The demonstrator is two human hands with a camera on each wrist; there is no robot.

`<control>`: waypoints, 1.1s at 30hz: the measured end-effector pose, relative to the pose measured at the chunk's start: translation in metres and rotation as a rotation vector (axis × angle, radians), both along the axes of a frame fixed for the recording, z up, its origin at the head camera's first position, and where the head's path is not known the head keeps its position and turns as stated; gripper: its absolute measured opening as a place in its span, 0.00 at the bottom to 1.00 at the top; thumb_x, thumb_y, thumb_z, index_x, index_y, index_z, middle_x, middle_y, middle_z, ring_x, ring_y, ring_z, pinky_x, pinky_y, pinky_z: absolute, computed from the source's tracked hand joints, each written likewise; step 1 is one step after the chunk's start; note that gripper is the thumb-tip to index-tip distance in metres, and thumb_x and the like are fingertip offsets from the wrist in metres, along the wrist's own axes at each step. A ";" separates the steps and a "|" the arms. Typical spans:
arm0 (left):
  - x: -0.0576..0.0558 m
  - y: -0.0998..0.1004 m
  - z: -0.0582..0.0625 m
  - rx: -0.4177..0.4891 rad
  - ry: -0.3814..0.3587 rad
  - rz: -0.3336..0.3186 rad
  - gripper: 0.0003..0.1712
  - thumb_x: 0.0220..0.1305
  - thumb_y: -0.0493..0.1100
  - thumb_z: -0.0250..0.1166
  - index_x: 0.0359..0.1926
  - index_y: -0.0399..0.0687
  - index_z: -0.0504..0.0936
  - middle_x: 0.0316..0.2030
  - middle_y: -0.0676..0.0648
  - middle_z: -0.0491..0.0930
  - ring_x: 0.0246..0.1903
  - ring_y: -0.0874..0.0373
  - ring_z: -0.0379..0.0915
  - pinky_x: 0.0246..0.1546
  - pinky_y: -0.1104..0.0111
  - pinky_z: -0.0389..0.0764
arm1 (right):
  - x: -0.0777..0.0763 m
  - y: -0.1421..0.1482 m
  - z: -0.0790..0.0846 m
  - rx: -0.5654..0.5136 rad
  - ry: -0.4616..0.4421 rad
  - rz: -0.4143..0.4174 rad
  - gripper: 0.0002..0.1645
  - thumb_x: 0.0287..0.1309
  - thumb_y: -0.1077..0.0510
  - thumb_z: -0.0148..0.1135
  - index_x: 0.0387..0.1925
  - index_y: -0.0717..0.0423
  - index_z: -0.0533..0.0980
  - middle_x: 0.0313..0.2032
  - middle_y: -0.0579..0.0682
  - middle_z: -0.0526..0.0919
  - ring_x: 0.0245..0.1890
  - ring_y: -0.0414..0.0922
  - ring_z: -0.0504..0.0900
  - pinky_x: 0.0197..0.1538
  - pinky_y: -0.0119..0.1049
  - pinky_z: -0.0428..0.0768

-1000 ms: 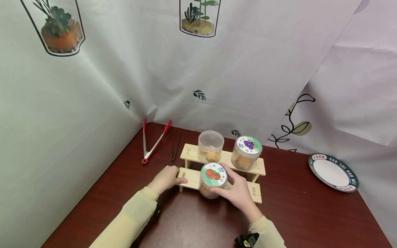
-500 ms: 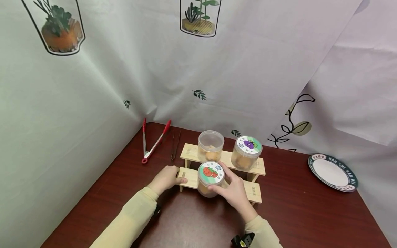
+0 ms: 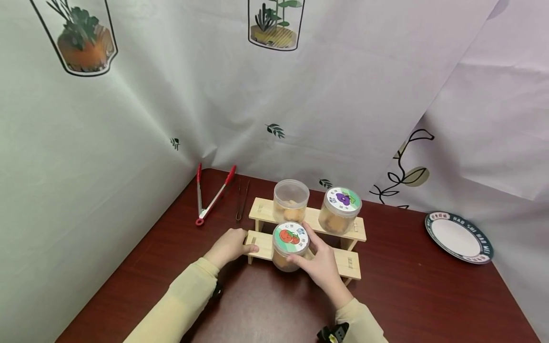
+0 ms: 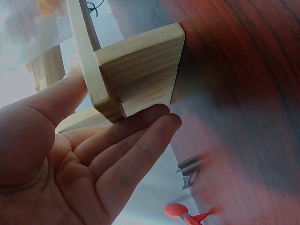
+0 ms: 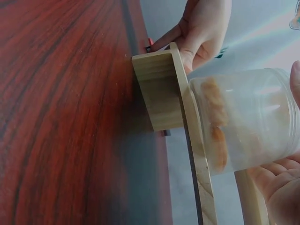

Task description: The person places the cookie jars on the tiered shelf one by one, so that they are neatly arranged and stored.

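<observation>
In the head view my right hand [image 3: 322,263] grips a clear plastic jar [image 3: 285,263] with a tomato picture on its lid [image 3: 291,237]. The jar stands on the lower tier of a wooden step rack [image 3: 261,242]; in the right wrist view its base meets the plank [image 5: 194,136], and baked pieces [image 5: 216,122] show inside. At the rack's left end is my left hand [image 3: 229,247]. Its thumb [image 4: 61,96] lies on the plank's top and its fingers [image 4: 140,145] reach around the end leg [image 4: 145,65] in the left wrist view.
On the upper tier stand a lidless jar [image 3: 291,197] with baked pieces and a jar with a grape-picture lid [image 3: 340,212]. Red-handled tongs [image 3: 210,205] and thin tweezers [image 3: 241,202] lie left. A green-rimmed plate [image 3: 459,238] sits right, near the cloth wall [image 3: 493,152].
My right hand has shifted the tomato-lid jar slightly left and back along the lower tier, then nearly stopped. My left hand stays at the rack's end.
</observation>
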State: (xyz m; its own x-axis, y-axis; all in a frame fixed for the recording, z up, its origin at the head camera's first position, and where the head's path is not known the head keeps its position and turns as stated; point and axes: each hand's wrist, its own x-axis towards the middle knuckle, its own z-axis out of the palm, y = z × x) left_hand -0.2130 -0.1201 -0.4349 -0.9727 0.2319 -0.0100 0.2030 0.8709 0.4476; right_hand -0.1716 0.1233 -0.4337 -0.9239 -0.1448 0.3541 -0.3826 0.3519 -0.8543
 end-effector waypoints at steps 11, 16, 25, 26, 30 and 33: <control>-0.002 0.000 -0.002 0.000 -0.010 0.001 0.18 0.52 0.52 0.71 0.20 0.46 0.76 0.14 0.53 0.68 0.19 0.60 0.61 0.23 0.68 0.66 | 0.002 -0.002 -0.001 0.012 -0.072 -0.025 0.57 0.38 0.53 0.78 0.70 0.54 0.59 0.65 0.57 0.67 0.64 0.51 0.67 0.61 0.46 0.67; -0.002 0.001 -0.002 -0.002 -0.018 0.009 0.18 0.52 0.52 0.71 0.20 0.46 0.76 0.14 0.53 0.68 0.18 0.60 0.61 0.23 0.68 0.66 | 0.002 0.001 -0.004 0.042 -0.076 -0.023 0.58 0.39 0.50 0.78 0.70 0.54 0.57 0.65 0.56 0.67 0.64 0.51 0.68 0.61 0.46 0.67; 0.002 -0.001 0.002 -0.037 -0.001 0.014 0.21 0.52 0.52 0.71 0.17 0.46 0.72 0.14 0.53 0.64 0.17 0.59 0.59 0.21 0.67 0.64 | 0.003 0.005 -0.009 0.065 -0.045 -0.009 0.56 0.41 0.50 0.77 0.70 0.54 0.58 0.67 0.53 0.65 0.64 0.49 0.68 0.61 0.45 0.67; 0.002 -0.001 0.002 -0.037 0.001 0.016 0.21 0.52 0.52 0.71 0.18 0.46 0.72 0.14 0.53 0.64 0.17 0.59 0.59 0.21 0.67 0.65 | 0.003 0.006 -0.008 0.064 -0.045 -0.008 0.55 0.41 0.50 0.77 0.70 0.54 0.58 0.67 0.52 0.65 0.63 0.49 0.68 0.61 0.45 0.67; 0.003 -0.001 0.002 -0.030 0.014 0.024 0.21 0.52 0.52 0.71 0.18 0.46 0.72 0.14 0.53 0.64 0.18 0.59 0.59 0.22 0.67 0.65 | 0.005 0.007 -0.006 0.062 -0.044 0.001 0.54 0.43 0.50 0.76 0.70 0.54 0.58 0.66 0.51 0.66 0.64 0.48 0.68 0.62 0.45 0.66; 0.003 -0.001 -0.001 -0.021 0.013 0.028 0.20 0.51 0.52 0.71 0.19 0.45 0.74 0.14 0.53 0.65 0.18 0.59 0.60 0.22 0.67 0.65 | 0.007 0.010 -0.005 0.027 -0.032 0.005 0.52 0.44 0.52 0.75 0.69 0.54 0.60 0.65 0.52 0.68 0.63 0.48 0.68 0.62 0.44 0.66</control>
State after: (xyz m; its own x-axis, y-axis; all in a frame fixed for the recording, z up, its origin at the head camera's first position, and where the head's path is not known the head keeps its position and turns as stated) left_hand -0.2100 -0.1210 -0.4358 -0.9788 0.2046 -0.0022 0.1840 0.8853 0.4270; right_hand -0.1644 0.1333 -0.4383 -0.9339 -0.1586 0.3205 -0.3573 0.3734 -0.8561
